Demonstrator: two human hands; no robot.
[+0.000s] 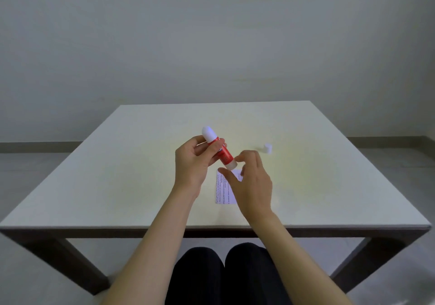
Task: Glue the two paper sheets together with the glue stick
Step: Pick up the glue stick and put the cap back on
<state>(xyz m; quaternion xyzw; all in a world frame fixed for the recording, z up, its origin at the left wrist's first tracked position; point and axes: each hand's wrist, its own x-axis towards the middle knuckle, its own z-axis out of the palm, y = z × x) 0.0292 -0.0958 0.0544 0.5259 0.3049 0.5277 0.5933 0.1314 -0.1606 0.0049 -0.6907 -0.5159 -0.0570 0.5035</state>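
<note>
Head view: my left hand [191, 161] curls round the red glue stick [224, 156], held tilted above the table [117, 163]; its cap [267, 148] stands off to the right. My right hand [253, 187] pinches the stick's base between thumb and forefinger, winding glue out, I judge. Next, the tip must come down onto the printed paper [222, 192] below.

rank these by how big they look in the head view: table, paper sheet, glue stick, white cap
1. table
2. paper sheet and glue stick: too close to rank; sheet partly hidden by right hand, stick held nearer the camera
3. white cap
</note>
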